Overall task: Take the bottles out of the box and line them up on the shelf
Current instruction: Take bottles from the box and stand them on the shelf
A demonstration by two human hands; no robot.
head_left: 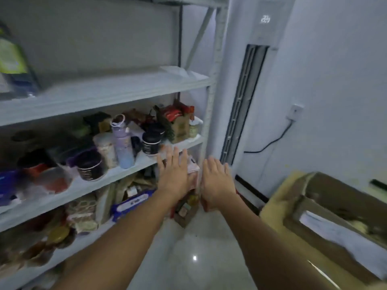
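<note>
Both hands hang in the air holding nothing, either side of the shelf unit's right post (207, 122). I take that as the reason for the pose: no bottle is in hand, so this looks like the gap between loads, with the arms out and ready.

The left hand (174, 171) floats just left of the post, palm down, fingers straight and slightly spread, in front of the edge of the middle board (144, 163). The right hand (216, 178) is just right of the post, also palm down, fingers straight and close together. Neither touches anything I can make out. Both forearms stretch forward, nearly parallel.

The cardboard box (335, 197) sits low and well to the right of the post, open at the top. Its inside is too blurred to tell whether it holds bottles.

Left of the post, a lavender bottle (122, 143) stands upright on the middle board among dark tubs (151, 142). The upper board (104, 95) carries packets (12, 59) at its far end from the post, so it looks the likelier place for a row.
</note>
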